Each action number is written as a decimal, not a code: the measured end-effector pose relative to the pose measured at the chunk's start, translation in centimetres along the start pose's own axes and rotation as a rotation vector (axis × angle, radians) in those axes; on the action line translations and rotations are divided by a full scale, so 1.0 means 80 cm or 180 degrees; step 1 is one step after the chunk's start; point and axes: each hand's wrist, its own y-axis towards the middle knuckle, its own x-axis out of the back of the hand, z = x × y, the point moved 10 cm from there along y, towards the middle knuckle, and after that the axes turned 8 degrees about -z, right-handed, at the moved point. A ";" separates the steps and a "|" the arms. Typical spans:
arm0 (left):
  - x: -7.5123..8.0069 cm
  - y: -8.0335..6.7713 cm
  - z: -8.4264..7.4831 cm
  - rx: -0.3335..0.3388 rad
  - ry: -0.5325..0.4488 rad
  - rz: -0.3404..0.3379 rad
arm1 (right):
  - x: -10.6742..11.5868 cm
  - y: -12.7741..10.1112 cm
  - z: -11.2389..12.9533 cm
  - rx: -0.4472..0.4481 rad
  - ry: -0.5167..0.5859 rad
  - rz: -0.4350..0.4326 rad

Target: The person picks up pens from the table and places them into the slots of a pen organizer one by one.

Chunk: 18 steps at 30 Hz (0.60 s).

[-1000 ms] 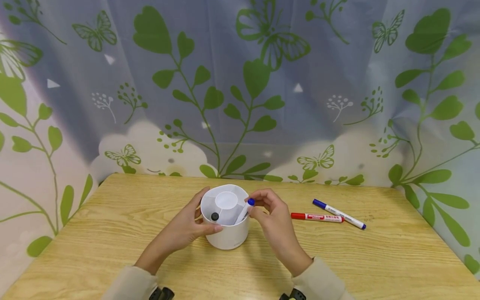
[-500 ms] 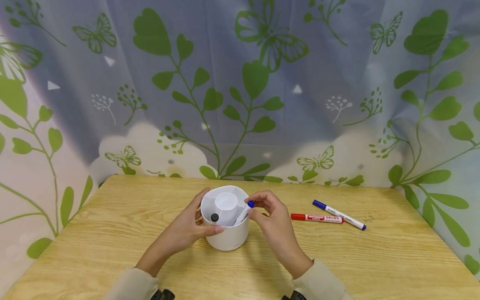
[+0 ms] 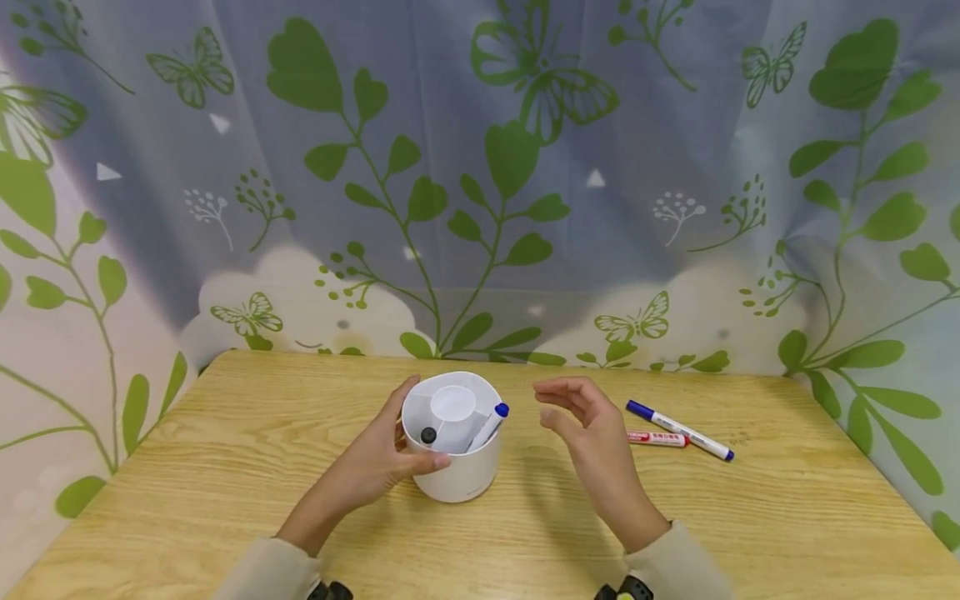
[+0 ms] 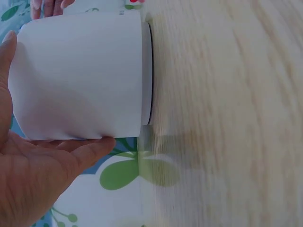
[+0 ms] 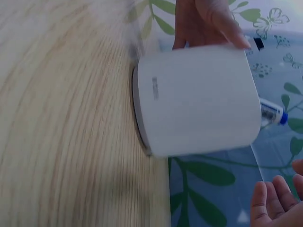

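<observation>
A white round pen holder (image 3: 467, 481) with several compartments stands on the wooden table. My left hand (image 3: 366, 464) grips its left side, the thumb over the front rim and the fingers round the back; the left wrist view shows the holder's wall (image 4: 80, 75) between thumb and fingers. Inside, a white marker with a blue end (image 3: 491, 426) leans against the right rim and sticks out above it. Only the black end of another pen (image 3: 428, 435) shows at the front left. My right hand (image 3: 597, 454) hangs just right of the holder, thumb and fingers apart, with nothing between them.
Right of my right hand lie two crossed markers, a white one with a blue cap (image 3: 678, 427) and a red-and-white one (image 3: 660, 438) partly hidden by the hand. A curtain (image 3: 465, 208) with leaves and butterflies hangs behind the table (image 3: 300, 400).
My right hand has let go of the blue-ended marker and moved right, now covering the red marker's left part. The marker stays leaning in the holder; my left hand keeps its grip.
</observation>
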 end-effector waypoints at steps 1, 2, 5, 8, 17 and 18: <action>-0.001 0.000 0.000 -0.0004 0.0003 0.0000 | 0.006 0.002 -0.003 -0.0036 0.0007 -0.0012; -0.001 0.000 0.000 0.0001 0.0009 -0.0004 | 0.012 0.003 -0.006 -0.0075 0.0001 -0.0028; -0.002 0.000 0.001 0.0019 0.0042 -0.0031 | 0.031 0.006 -0.015 -0.0168 -0.0041 -0.0078; -0.001 0.000 0.001 0.0030 0.0060 -0.0061 | 0.048 0.008 -0.021 -0.0212 -0.0060 -0.0107; -0.004 -0.003 -0.002 0.0050 0.0094 -0.0032 | 0.097 0.017 -0.032 -0.0210 -0.0141 -0.0200; -0.003 -0.003 -0.002 0.0055 0.0108 -0.0034 | 0.102 0.017 -0.034 -0.0205 -0.0152 -0.0210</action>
